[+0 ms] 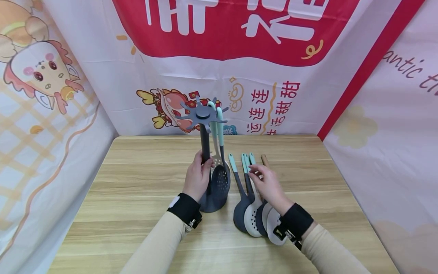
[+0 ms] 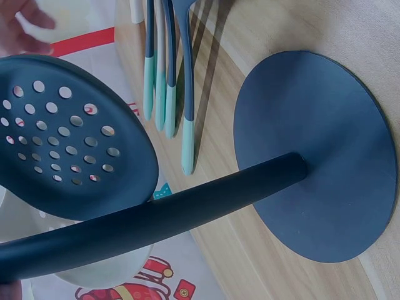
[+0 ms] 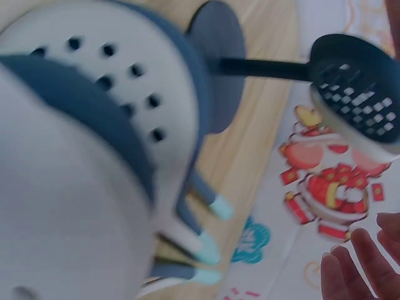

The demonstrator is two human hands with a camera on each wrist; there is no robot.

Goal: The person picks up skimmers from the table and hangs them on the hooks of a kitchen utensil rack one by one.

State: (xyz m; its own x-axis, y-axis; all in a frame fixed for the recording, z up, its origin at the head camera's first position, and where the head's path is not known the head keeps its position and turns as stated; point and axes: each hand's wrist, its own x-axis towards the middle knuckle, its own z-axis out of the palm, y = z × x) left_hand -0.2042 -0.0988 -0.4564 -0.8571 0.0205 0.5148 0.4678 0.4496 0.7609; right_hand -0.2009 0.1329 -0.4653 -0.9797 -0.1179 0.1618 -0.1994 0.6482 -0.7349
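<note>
My left hand [image 1: 197, 179] grips the pole of a dark utensil stand [image 1: 202, 111], whose top is a ring of hooks. Its round base [image 2: 319, 206] rests on the table in the left wrist view. A dark skimmer [image 1: 219, 183] and a white utensil [image 2: 103, 269] hang from the stand by mint handles. My right hand [image 1: 270, 186] hovers over the handles of the utensils lying to the right, its fingers loosely bent around nothing. Among these lie a dark utensil [image 1: 240, 219] and a white skimmer [image 1: 251, 220].
Further right, overlapping dark and white utensil heads lie by my right wrist, including a white one [image 1: 274, 226]. A wooden handle [image 1: 265, 160] sticks out behind my hand. The wooden table [image 1: 137, 190] meets a printed cloth [image 1: 184, 72] at the back and sides.
</note>
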